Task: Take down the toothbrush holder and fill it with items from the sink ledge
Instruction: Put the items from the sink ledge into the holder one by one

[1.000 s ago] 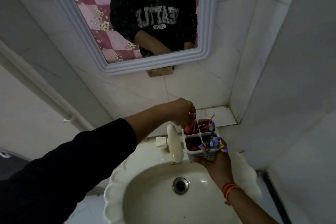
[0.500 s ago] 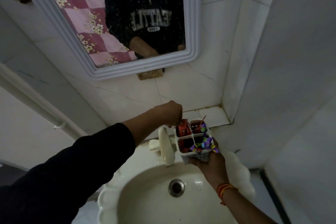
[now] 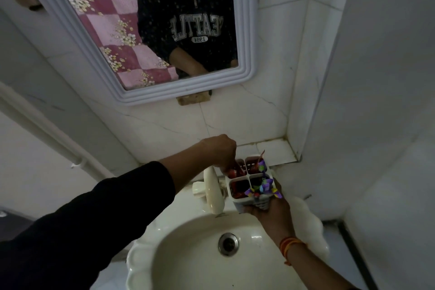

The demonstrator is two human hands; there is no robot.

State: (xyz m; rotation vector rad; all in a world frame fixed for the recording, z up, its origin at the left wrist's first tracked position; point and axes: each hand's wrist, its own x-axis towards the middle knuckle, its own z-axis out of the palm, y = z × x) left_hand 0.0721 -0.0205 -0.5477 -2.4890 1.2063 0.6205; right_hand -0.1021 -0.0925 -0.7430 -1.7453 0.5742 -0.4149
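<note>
The left hand has its fingertips dipped into the rear-left compartment of the toothbrush holder, hiding what they pinch; something red shows there. The mirror reflects "SEATTLE 1994" reversed. The right hand cups the white, four-celled holder from below, above the sink.

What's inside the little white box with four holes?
The toothbrush holder has four compartments, each showing something red. A purple patterned thing sticks out at the near right. The left hand covers part of the far-left one; the bottoms are too dark to see.
</note>
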